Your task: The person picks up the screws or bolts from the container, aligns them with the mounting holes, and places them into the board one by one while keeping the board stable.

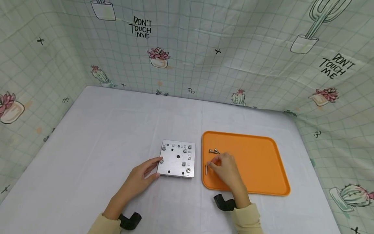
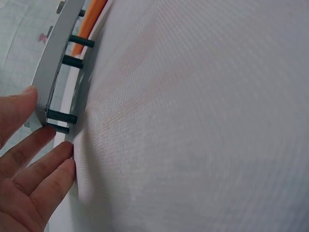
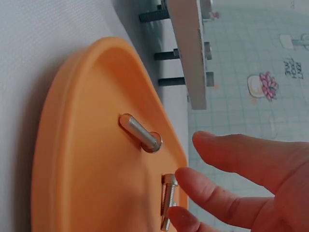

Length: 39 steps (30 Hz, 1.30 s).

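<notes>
Head view: from where I'm standing, the metal plate (image 1: 173,165) is sitting over the white cloth (image 1: 140,117), just left of the orange tray (image 1: 257,162). Left hand (image 1: 138,178) is touching the plate's left edge and near corner, seemingly steadying it, not clasping. Right hand (image 1: 228,169) is hovering at the tray's left end, by a lone bolt (image 1: 206,170) and a pair of bolts (image 1: 212,151)

Step in hand is looking like bolt pickup; next move is probably calling for a pinch on one bolt, then a carry over to a bare hole (image 1: 178,156), plate staying put

Left wrist: showing what the head view is hiding, threaded shanks (image 2: 63,117) sticking out under the plate; whether they're reaching the cloth, I can't tell

Right wrist: settling the right grip, thumb and fingers standing apart, holding nothing; whether a fingertip is touching the pair, can't tell
</notes>
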Each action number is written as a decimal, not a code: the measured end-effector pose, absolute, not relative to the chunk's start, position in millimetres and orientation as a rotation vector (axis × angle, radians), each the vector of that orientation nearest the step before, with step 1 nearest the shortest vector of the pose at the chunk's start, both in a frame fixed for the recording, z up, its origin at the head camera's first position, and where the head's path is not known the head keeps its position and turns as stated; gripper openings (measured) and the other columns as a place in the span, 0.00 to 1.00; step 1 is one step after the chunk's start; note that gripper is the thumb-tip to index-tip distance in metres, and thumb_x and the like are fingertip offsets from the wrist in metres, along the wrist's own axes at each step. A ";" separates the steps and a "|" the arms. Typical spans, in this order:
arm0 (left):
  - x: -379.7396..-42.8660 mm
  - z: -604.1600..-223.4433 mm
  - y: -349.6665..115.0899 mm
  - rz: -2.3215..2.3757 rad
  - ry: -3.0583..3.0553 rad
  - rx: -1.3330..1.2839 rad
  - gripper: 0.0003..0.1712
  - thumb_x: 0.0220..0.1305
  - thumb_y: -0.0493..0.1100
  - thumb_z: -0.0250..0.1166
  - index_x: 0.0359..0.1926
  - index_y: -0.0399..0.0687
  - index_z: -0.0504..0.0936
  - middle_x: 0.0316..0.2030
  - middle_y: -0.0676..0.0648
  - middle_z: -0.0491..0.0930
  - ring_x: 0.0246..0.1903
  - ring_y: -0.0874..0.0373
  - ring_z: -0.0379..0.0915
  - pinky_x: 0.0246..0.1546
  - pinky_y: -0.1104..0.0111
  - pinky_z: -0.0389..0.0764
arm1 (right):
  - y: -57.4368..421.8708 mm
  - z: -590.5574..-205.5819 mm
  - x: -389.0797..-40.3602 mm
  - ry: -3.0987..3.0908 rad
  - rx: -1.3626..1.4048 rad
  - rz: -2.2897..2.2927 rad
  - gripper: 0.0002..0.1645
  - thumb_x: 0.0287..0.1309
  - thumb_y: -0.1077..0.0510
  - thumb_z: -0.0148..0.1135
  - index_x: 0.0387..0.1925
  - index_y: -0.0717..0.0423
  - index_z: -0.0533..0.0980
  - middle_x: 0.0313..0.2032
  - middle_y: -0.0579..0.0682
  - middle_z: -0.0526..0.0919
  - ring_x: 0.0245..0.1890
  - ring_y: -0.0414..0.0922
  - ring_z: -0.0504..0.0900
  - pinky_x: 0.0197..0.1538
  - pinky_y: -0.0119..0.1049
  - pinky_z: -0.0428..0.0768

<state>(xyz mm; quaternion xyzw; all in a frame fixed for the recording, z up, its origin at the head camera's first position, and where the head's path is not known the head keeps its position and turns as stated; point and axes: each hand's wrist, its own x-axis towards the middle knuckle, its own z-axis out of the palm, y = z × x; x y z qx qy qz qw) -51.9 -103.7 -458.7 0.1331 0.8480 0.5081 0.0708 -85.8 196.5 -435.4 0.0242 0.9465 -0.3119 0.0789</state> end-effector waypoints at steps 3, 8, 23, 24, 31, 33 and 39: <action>-51.5 -459.0 -104.4 1.534 2.541 0.383 0.30 0.57 0.34 0.64 0.62 0.46 0.70 0.63 0.40 0.68 0.60 0.46 0.68 0.59 0.63 0.73 | 194.1 -437.8 -86.0 2.849 0.074 -0.848 0.13 0.52 0.51 0.66 0.23 0.56 0.77 0.34 0.54 0.76 0.41 0.52 0.68 0.35 0.36 0.68; -51.8 -460.1 -105.2 1.533 2.540 0.379 0.31 0.57 0.34 0.65 0.62 0.47 0.70 0.63 0.40 0.67 0.60 0.47 0.68 0.59 0.63 0.73 | 190.9 -440.7 -87.6 2.857 0.084 -0.756 0.15 0.52 0.49 0.66 0.20 0.54 0.77 0.33 0.54 0.75 0.38 0.51 0.68 0.34 0.37 0.67; -52.5 -462.6 -104.6 1.509 2.554 0.366 0.31 0.56 0.34 0.65 0.62 0.49 0.70 0.63 0.41 0.67 0.60 0.47 0.68 0.59 0.63 0.73 | 183.6 -442.5 -88.4 2.877 0.080 -0.674 0.15 0.50 0.51 0.68 0.18 0.54 0.75 0.32 0.53 0.73 0.34 0.49 0.65 0.31 0.34 0.63; -52.6 -462.8 -104.4 1.511 2.552 0.365 0.31 0.56 0.34 0.65 0.62 0.49 0.70 0.63 0.41 0.67 0.60 0.47 0.68 0.59 0.64 0.73 | 183.7 -443.1 -88.2 2.876 0.084 -0.671 0.15 0.50 0.50 0.68 0.18 0.54 0.76 0.32 0.53 0.73 0.34 0.48 0.65 0.31 0.34 0.63; -52.3 -462.7 -103.4 1.514 2.545 0.361 0.31 0.56 0.33 0.65 0.62 0.48 0.70 0.63 0.41 0.67 0.60 0.47 0.68 0.59 0.64 0.73 | 184.6 -444.3 -86.0 2.872 0.109 -0.647 0.16 0.50 0.49 0.68 0.19 0.55 0.75 0.34 0.54 0.73 0.35 0.49 0.65 0.35 0.38 0.64; -52.2 -462.9 -103.3 1.515 2.544 0.362 0.31 0.56 0.33 0.65 0.62 0.48 0.70 0.63 0.40 0.67 0.60 0.47 0.68 0.59 0.64 0.73 | 184.4 -444.0 -85.2 2.875 0.112 -0.640 0.16 0.50 0.49 0.67 0.19 0.55 0.75 0.34 0.54 0.74 0.36 0.50 0.65 0.37 0.39 0.65; -51.5 -462.2 -103.3 1.511 2.553 0.354 0.31 0.56 0.33 0.65 0.62 0.48 0.70 0.63 0.41 0.67 0.60 0.47 0.68 0.59 0.64 0.73 | 183.2 -444.9 -84.3 2.891 0.121 -0.631 0.16 0.50 0.50 0.68 0.18 0.54 0.75 0.33 0.54 0.73 0.37 0.50 0.65 0.38 0.40 0.65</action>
